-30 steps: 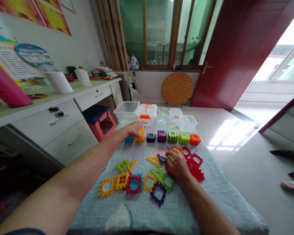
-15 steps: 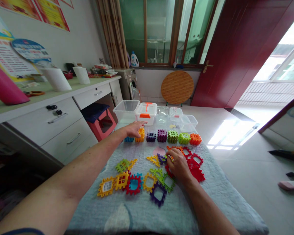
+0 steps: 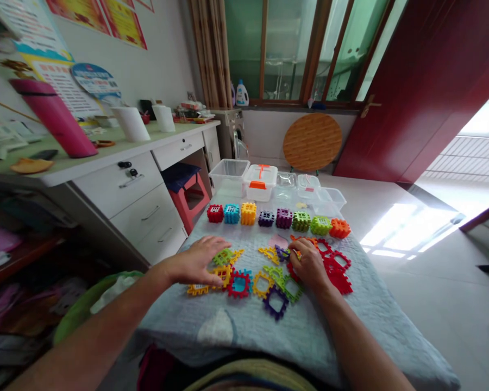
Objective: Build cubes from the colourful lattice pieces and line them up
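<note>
My left hand (image 3: 201, 259) is open, fingers spread, just over a light green square building piece (image 3: 223, 256) and a yellow window piece (image 3: 224, 276); part of another yellow piece (image 3: 198, 290) shows below it. My right hand (image 3: 309, 266) has its fingers curled down among the loose pieces, beside a purple triangular piece (image 3: 282, 253) and red frame pieces (image 3: 339, 259); what its fingertips hold, if anything, is hidden. Between the hands lie a red frame (image 3: 233, 293), a yellow frame (image 3: 263, 275), green pieces (image 3: 292, 289) and a dark purple frame (image 3: 276, 312).
Toothed blocks line up by color behind the loose pieces, from a red block (image 3: 215, 213) to an orange block (image 3: 340, 228). Clear plastic boxes, one an orange-latched box (image 3: 261, 184), stand at the cloth-covered table's (image 3: 261, 347) far end. A desk (image 3: 179, 142) and pink stool (image 3: 191, 196) are left.
My left hand has drawn back from the row of blocks toward the nearer loose pieces, uncovering the red block at the row's left end. My right hand stays by the purple triangle. The view has shifted.
</note>
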`<state>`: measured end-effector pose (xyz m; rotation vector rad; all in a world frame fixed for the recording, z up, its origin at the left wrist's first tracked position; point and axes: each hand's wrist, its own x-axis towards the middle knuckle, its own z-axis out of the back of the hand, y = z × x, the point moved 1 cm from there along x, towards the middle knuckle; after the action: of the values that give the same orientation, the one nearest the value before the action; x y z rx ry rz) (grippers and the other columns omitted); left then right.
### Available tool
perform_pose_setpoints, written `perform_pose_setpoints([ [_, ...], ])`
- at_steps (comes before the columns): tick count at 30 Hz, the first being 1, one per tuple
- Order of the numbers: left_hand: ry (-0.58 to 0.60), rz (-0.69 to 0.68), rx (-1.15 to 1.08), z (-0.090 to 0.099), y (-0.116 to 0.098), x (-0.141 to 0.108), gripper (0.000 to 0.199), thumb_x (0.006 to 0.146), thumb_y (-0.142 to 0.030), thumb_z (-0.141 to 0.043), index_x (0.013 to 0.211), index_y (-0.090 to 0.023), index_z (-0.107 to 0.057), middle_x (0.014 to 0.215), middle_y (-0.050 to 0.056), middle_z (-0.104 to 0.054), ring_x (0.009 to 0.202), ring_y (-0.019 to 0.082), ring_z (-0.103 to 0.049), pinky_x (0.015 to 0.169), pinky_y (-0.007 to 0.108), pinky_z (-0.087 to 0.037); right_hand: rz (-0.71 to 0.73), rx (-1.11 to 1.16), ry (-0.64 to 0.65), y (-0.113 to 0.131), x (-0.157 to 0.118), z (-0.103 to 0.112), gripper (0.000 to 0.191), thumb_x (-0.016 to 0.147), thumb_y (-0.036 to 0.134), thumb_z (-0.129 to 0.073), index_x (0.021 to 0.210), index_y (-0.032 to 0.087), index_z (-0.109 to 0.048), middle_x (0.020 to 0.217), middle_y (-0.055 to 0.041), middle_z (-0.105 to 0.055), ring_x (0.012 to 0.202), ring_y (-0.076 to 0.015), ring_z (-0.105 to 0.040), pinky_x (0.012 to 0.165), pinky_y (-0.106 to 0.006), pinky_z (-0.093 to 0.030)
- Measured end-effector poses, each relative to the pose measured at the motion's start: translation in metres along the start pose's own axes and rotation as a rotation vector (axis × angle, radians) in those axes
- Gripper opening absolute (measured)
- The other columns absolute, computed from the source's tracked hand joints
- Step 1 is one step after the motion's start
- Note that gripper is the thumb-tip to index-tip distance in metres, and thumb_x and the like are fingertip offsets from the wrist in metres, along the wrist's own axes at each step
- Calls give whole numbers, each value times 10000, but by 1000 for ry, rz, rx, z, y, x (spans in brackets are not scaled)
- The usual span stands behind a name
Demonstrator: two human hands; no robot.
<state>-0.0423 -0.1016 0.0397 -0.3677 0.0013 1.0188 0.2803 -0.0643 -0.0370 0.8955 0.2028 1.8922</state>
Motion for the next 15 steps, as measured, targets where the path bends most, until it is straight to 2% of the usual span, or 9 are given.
perform_pose_setpoints([
  [3,-1,109,-85,-29,3,-24,942,622,-476,-750,1438,-219,-354,1505,143,-348,1390,338,-293,1137,477,-253,4,-21,8,2,0,0,145,833,159,-496,790,188,-631,823,-61,-609,817,-201,-562,778,-317,-442],
  [6,-104,129,-172,-45,3,-33,844,683,-408,-717,1436,-251,-367,1500,120,-367,1396,304,-302,1156,456,-234,8,-35,15,3,0,-1,156,828,153,-490,787,194,-636,813,-58,-614,817,-202,-564,774,-317,-441],
  [9,-189,116,-234,-49,4,-30,655,740,-385,-675,1355,-274,-477,1450,103,-435,1353,282,-379,1142,433,-279,5,-33,22,3,-1,-2,157,825,153,-490,785,195,-636,804,-57,-614,802,-198,-564,765,-315,-447],
  [15,-309,43,-335,-54,-1,-6,343,812,-303,-595,1145,-223,-611,1285,88,-563,1205,232,-528,1062,368,-392,-2,-29,27,2,-1,-2,153,829,157,-489,780,188,-630,813,-62,-612,811,-200,-564,772,-316,-450],
])
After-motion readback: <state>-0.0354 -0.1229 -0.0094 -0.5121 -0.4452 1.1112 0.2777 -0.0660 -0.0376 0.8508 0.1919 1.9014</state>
